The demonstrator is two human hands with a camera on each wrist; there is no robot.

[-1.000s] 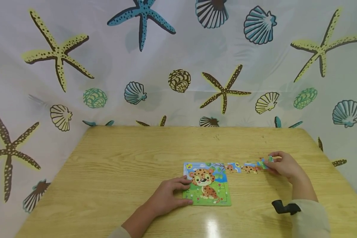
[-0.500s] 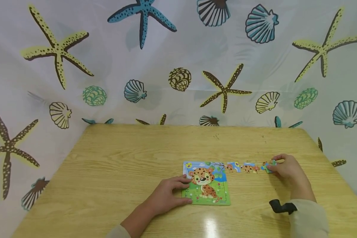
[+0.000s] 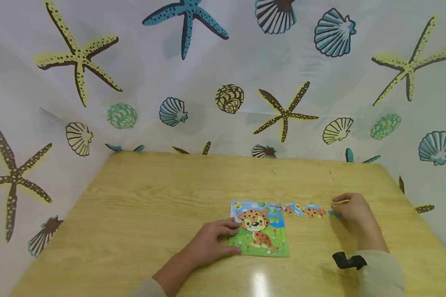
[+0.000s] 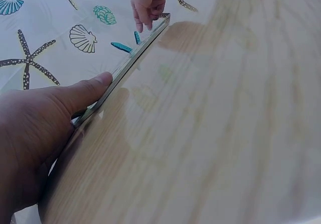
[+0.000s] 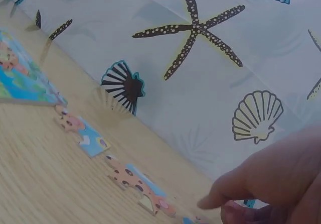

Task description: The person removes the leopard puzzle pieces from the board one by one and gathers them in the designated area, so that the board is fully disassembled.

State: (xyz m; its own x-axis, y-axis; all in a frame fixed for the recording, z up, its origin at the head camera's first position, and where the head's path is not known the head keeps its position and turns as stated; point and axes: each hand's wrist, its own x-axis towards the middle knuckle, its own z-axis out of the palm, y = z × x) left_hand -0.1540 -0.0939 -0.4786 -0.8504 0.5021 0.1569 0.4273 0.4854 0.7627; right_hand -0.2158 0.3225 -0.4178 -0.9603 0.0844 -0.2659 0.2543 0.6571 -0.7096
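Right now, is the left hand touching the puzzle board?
Touching. The head view shows the left hand with its fingertips resting on the left edge of the puzzle board; the left wrist view shows the thumb along that edge.

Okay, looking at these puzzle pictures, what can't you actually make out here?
- The piece under the right hand: in the head view the fingers cover most of it; in the right wrist view the bottom edge cuts it off, so the grip is unclear.
- The puzzle board picture: the left wrist view shows only its thin edge.
- The loose pieces: too small in the head view to read their shapes.
- The left hand covers the board's left edge.
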